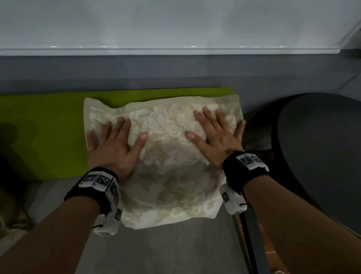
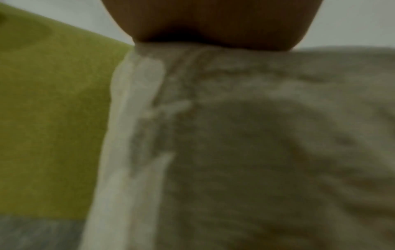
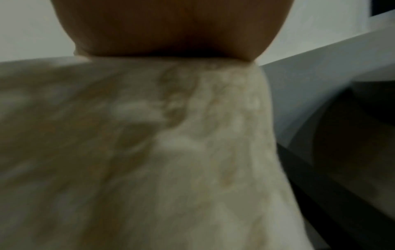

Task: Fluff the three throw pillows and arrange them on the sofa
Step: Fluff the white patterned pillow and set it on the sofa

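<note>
A green backrest cushion (image 1: 34,135) ran along the rear of the grey sofa (image 1: 154,253), and everything else is placed here by reference to the cream patterned pillow (image 1: 166,159) that lay on the seat. To the pillow's far left, at the frame's edge, a dim beige shape (image 1: 0,216) sat on the seat, too dark to identify. The pillow's top edge leaned against the green cushion while its lower edge rested on the grey seat. The left hand (image 1: 113,146) lay flat on the pillow's left half, its fingers (image 1: 122,128) straight and spread, the thumb angled out toward the pillow's middle; nothing was curled around the fabric. In the left wrist view, only the heel of the left hand (image 2: 211,22) showed, pressed against the blurred pillow (image 2: 256,143), with the green cushion (image 2: 49,118) just beside the pillow's left border. The right hand (image 1: 216,136) mirrored it on the pillow's right half, palm down, fingers (image 1: 208,117) straight and fanned, the little finger reaching the pillow's right edge. The right wrist view showed the heel of that hand (image 3: 171,28) on the pillow (image 3: 171,160), the fingers hidden from that camera. Both wrists wore black bands (image 1: 95,186) carrying white tagged devices. To the pillow's right stood a dark round table (image 1: 333,168), near but apart from it. Behind the pillow, above the sofa back, ran a white wall (image 1: 165,14).
</note>
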A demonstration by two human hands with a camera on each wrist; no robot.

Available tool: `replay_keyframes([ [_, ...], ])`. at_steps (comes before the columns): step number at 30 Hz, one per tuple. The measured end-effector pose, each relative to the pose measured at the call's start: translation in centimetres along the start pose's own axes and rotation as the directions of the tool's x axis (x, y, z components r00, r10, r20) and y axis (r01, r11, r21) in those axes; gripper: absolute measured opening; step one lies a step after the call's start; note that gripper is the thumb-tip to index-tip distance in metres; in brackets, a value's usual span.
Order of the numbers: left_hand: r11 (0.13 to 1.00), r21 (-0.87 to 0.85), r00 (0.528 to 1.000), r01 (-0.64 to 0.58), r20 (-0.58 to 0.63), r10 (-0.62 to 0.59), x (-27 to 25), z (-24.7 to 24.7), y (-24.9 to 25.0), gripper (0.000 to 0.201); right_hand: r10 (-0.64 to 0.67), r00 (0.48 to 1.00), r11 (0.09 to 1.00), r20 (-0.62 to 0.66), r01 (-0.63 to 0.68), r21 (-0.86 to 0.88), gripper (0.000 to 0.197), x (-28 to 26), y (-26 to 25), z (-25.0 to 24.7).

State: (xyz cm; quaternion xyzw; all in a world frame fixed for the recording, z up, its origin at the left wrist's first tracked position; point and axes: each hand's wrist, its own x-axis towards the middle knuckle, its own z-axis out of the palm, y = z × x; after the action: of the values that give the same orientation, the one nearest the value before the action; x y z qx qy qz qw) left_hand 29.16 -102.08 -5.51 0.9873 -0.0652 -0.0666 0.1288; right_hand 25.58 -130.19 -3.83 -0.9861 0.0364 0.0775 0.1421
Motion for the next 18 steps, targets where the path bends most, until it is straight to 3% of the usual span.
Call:
replay_keyframes([
  [2, 0.998, 0.053, 1.0, -0.02, 0.02, 0.019, 0.0, -0.3, -0.6, 0.092, 0.065, 0.997, 0.998, 0.035, -0.064, -0.012, 0.084, 0.2, 1.1, -0.6],
  [4, 1.0, 0.027, 1.0, -0.011, -0.026, 0.012, -0.4, -0.7, -0.9, 0.083, 0.094, 0.996, 0.996, -0.007, -0.095, -0.002, 0.081, -0.3, 2.4, -1.4],
  [6, 0.979, -0.188, 0.978, 0.08, -0.177, -0.113, -0.4, -1.1, -1.9, 0.076, 0.142, 0.969, 0.977, -0.203, -0.104, 0.186, 0.077, -1.4, 4.2, -2.0],
  [7, 0.922, -0.365, 0.943, 0.13, -0.243, -0.229, -0.2, -1.4, -2.7, 0.077, 0.201, 0.937, 0.929, -0.285, -0.09, 0.36, 0.078, -2.0, 5.4, -2.2],
  [8, 0.826, -0.537, 0.901, 0.173, -0.253, -0.353, -0.1, -1.7, -3.5, 0.079, 0.276, 0.916, 0.831, -0.292, -0.075, 0.55, 0.079, -2.7, 6.3, -2.3],
  [9, 0.698, -0.685, 0.869, 0.211, -0.195, -0.454, 0.0, -2.0, -4.4, 0.076, 0.344, 0.915, 0.672, -0.211, -0.083, 0.736, 0.078, -3.3, 7.0, -2.4],
  [11, 0.319, -0.919, 0.847, 0.232, 0.029, -0.531, -0.4, -2.6, -5.6, 0.053, 0.357, 0.934, 0.316, 0.027, -0.148, 0.937, 0.059, -3.8, 8.0, -2.0],
  [12, 0.126, -0.971, 0.864, 0.204, 0.118, -0.49, -0.7, -2.8, -6.0, 0.036, 0.335, 0.939, 0.249, 0.072, -0.162, 0.955, 0.044, -3.9, 8.4, -1.9],
  [13, 0.034, -0.986, 0.878, 0.166, 0.132, -0.46, -1.1, -3.1, -6.4, 0.021, 0.34, 0.939, 0.261, 0.059, -0.154, 0.953, 0.031, -4.1, 8.6, -1.8],
  [14, 0.037, -0.991, 0.887, 0.126, 0.096, -0.451, -1.6, -3.3, -6.8, 0.015, 0.372, 0.928, 0.309, 0.008, -0.132, 0.942, 0.022, -4.3, 8.8, -1.8],
  [16, 0.124, -0.992, 0.871, 0.035, -0.031, -0.49, -2.1, -3.4, -7.3, 0.021, 0.46, 0.883, 0.398, -0.095, -0.109, 0.911, 0.012, -4.7, 9.0, -2.0],
  [18, 0.164, -0.986, 0.847, -0.007, -0.093, -0.524, -2.7, -3.3, -7.7, 0.018, 0.489, 0.863, 0.41, -0.13, -0.096, 0.907, 0.016, -4.9, 9.5, -1.8],
])
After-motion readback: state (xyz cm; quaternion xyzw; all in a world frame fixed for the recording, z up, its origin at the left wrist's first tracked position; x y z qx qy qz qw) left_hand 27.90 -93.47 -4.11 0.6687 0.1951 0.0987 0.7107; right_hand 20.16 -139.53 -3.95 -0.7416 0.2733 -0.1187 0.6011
